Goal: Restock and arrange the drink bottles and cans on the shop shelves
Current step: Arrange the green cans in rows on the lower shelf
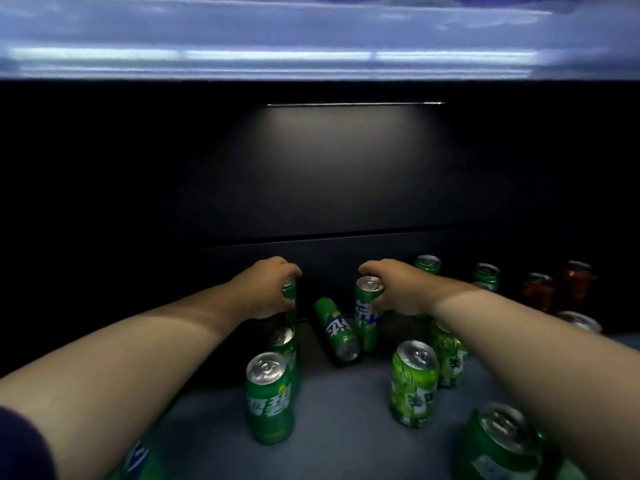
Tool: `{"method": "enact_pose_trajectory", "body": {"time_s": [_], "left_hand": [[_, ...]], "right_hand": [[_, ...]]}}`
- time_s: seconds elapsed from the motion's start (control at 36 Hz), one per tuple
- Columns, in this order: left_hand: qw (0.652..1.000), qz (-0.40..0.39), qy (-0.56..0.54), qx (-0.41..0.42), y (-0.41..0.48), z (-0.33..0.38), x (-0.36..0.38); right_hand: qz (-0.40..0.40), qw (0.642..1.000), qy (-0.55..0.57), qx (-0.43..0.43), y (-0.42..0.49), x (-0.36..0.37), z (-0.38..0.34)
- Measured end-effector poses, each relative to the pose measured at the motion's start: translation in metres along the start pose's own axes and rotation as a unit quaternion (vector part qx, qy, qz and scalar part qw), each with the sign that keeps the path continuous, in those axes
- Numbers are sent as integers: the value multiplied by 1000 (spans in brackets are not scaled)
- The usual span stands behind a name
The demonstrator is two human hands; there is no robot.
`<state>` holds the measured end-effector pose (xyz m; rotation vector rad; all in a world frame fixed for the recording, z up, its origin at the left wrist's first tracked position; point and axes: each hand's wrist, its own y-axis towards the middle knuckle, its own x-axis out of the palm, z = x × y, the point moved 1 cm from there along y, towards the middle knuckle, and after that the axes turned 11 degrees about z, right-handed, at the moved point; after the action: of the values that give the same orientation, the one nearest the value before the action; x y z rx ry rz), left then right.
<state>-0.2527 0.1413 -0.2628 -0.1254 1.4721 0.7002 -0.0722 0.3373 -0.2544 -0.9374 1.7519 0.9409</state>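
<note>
Fingers (290,271) of the left hand (268,289) curl over the top of a slim green can (290,293), thumb on its side; grasped, mostly hidden by the hand. Right hand (398,289) likewise grips a second slim green can (367,317) by the upper end, fingers over the rim, thumb on the label. Both held cans are toward the back of the shelf (346,427).

Nearest: dark green can (498,445) at bottom right under the right forearm; another can (136,459), blurred, under the left forearm at bottom left.

Next row: upright green can with white lettering (269,400) on the left, well apart from a light green can (412,386) on the right. Behind each stands one more: a green can (285,341) just behind the left one, and a light green can (448,355) partly covered by the right forearm.

Between the hands: a fallen slim can (335,329) lies on its side, its near end just beside the base of the right-hand can.

Far right, along the back: two green cans (428,265) (486,275), then two red cans (538,291) (578,282), dim. A silver-topped can (578,322) sits in front of the red ones.

Beyond: dark back wall (329,174), thin light strip (353,104) above it.
</note>
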Motion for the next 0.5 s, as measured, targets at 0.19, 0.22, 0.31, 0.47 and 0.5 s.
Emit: {"method": "enact_pose_trajectory", "body": {"time_s": [0.19, 0.22, 0.31, 0.47, 0.5], "left_hand": [[997, -43, -20, -68, 22, -15, 20], [996, -47, -25, -74, 23, -15, 21], [996, -34, -31, -79, 26, -17, 22], [997, 11, -48, -54, 22, -16, 13], [997, 21, -56, -52, 20, -16, 8]], "right_hand": [[-44, 999, -11, -2, 21, 17, 4], [-43, 999, -7, -2, 22, 19, 5], [-22, 1000, 1, -5, 24, 22, 8], [11, 1000, 14, -22, 16, 18, 10], [20, 999, 12, -33, 13, 14, 8]]}}
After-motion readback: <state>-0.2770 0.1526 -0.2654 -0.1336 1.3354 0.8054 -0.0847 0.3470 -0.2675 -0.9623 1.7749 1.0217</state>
